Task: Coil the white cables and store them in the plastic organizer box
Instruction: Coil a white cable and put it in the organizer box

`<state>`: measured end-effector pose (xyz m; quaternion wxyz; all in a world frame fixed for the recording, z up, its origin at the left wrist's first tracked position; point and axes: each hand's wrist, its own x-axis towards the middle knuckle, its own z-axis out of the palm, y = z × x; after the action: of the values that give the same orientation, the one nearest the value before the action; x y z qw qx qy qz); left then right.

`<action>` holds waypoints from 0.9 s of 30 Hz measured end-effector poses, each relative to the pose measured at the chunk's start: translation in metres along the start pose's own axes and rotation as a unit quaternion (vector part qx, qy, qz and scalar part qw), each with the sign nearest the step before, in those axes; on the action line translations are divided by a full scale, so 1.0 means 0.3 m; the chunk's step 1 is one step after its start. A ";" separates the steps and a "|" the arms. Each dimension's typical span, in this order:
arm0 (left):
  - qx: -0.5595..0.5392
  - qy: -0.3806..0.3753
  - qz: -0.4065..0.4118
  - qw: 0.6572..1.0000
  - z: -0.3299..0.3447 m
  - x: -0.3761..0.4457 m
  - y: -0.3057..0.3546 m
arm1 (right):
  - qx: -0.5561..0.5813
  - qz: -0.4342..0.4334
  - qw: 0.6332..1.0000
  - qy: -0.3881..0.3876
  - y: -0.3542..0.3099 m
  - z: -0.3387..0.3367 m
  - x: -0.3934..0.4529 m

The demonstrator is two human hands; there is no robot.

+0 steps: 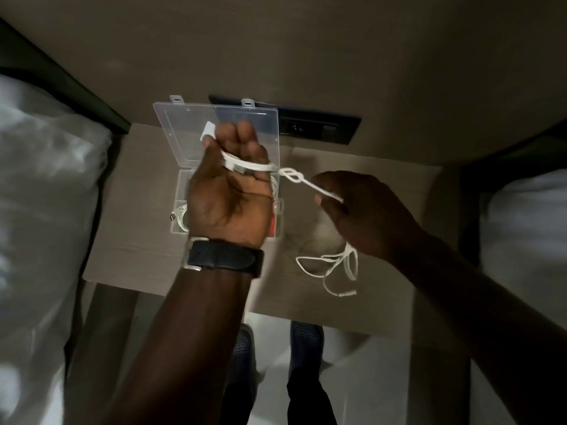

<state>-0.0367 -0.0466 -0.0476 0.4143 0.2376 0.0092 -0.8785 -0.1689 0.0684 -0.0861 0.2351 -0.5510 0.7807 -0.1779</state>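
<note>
Box [196, 142] half hidden by left hand [228, 191] | both fingers gripping cable [294, 176]

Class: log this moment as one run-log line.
left hand: wound with white cable | right hand: pinching cable | box: open, one cable inside | step: coiling

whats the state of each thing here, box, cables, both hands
clear plastic organizer box: open, lid up
white cable in hands: wrapped round the left hand, knotted, not yet stored
white cable in box: coiled, stored
left hand: closed on cable
right hand: pinching the cable's free run
</note>
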 end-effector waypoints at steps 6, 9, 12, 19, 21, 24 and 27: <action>-0.062 -0.020 0.120 0.991 0.047 0.048 0.150 | -0.037 -0.025 0.993 0.111 0.071 -0.103 -0.056; 0.103 0.004 0.184 0.978 0.029 0.075 0.144 | -0.070 -0.160 0.975 0.138 0.026 -0.111 -0.131; 0.540 0.016 0.217 0.813 -0.044 0.067 0.035 | -0.063 -0.233 0.952 0.190 -0.021 -0.125 -0.161; 0.603 -0.076 -0.089 0.789 -0.129 -0.092 -0.142 | 0.182 -0.073 0.946 0.258 0.069 -0.168 -0.033; 0.461 -0.081 -0.127 0.875 -0.091 -0.118 -0.121 | 0.227 -0.017 0.944 0.239 0.083 -0.105 -0.004; 0.257 -0.123 -0.137 0.949 -0.024 -0.122 -0.060 | 0.262 0.043 0.950 0.165 0.105 0.018 -0.002; 0.113 -0.157 -0.071 0.979 0.021 -0.085 0.015 | 0.217 0.029 0.971 0.098 0.114 0.105 -0.051</action>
<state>-0.0222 -0.0325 -0.0305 0.3177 0.1408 -0.1379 -0.9275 -0.1734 0.0936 -0.1279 0.2762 -0.4440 0.7584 -0.3892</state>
